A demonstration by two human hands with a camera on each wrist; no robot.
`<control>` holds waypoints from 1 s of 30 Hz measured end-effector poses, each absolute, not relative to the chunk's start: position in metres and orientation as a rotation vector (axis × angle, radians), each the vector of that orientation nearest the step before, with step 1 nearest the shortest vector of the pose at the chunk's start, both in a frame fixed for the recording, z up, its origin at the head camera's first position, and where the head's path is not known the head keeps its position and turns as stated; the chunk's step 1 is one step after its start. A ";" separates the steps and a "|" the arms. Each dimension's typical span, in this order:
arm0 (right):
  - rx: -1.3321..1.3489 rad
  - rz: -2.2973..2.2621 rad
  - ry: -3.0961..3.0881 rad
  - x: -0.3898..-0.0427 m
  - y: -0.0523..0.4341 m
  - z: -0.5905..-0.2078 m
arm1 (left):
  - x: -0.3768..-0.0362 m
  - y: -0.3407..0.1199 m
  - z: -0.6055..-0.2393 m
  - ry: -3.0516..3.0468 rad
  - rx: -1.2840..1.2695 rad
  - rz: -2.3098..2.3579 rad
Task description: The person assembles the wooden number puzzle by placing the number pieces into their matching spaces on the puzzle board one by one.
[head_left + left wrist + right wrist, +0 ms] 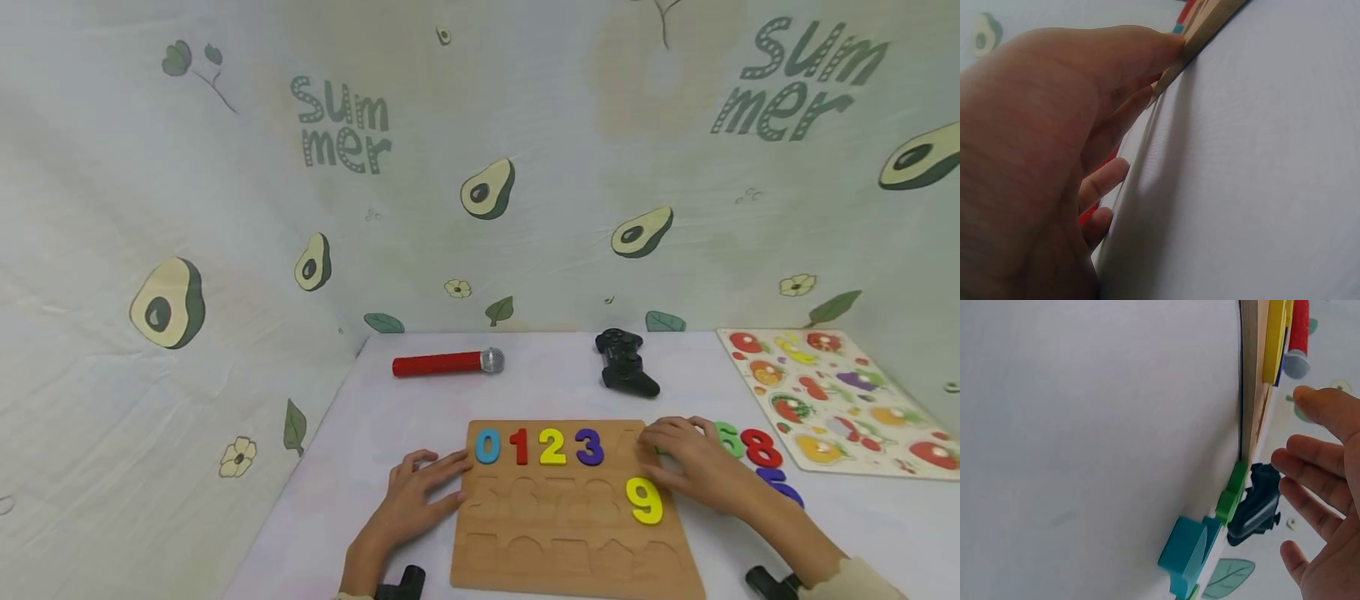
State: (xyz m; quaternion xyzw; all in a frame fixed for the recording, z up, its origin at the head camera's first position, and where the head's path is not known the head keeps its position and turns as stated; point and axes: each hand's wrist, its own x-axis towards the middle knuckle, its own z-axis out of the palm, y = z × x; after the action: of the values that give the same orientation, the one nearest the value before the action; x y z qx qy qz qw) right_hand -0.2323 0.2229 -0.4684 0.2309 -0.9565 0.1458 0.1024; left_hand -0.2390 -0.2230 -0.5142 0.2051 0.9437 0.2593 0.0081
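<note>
Head view, board: my wooden number puzzle board (570, 533) lies flat on the counter (390, 417) between my hands, long axis running left to right, the digit row along the far side so the numbers read upright to me.
Head view, left hand: my left hand (420, 492) rests with fingers loose and spread against the board's left edge, beside the blue 0 (487, 447); I judge it steadies the board.
Head view, right hand: my right hand (693, 467) lies flat over the board's far right corner, fingers relaxed, gripping nothing I can see; the yellow 9 (645, 500) sits just near of it, the green 6 (726, 439) and red 8 (761, 448) just to its right.
Left wrist view: my fingertips (1169, 44) touch the board edge (1210, 19).
Right wrist view: my fingers (1319, 462) are straight and apart above the counter; a green piece (1230, 490) and a blue piece (1188, 553) lie loose below them.
</note>
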 end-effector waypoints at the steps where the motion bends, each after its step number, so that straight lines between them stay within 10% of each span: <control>1: 0.678 0.425 -2.823 -0.231 0.224 -0.468 | -0.239 -0.223 -0.515 2.946 0.640 0.811; 30: 0.574 0.393 -2.806 -0.211 0.269 -0.471 | -0.236 -0.224 -0.512 2.946 0.637 0.877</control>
State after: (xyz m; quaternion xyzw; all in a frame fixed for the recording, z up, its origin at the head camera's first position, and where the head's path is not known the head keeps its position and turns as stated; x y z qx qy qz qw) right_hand -0.2112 0.2689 -0.4709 0.1970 -0.9630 0.1349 0.1251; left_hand -0.2361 -0.2240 -0.5119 0.2030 0.9385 0.2793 0.0013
